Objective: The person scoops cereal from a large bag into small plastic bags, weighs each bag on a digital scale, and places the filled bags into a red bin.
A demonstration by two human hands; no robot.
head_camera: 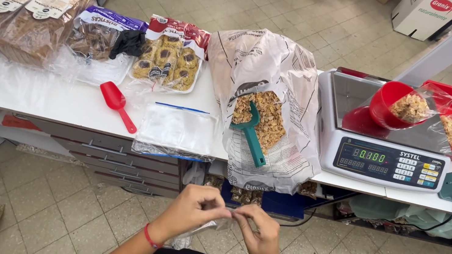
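Left hand (194, 207), right hand (258, 231) fingertips pinched together.

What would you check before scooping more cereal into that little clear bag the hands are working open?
1. Clear bag pinched by left hand and right hand: ok.
2. Bag mouth open: cannot tell.
3. Green scoop resting in the big cereal sack: ok.
4. Scale platform free: not ok, a red bowl sits on it.
5. Spare bags on the counter: ok.

- Clear plastic bag (200, 232): small, thin and crumpled, pinched at its top between both hands, hanging down below the surface's front edge, above the tiled floor.
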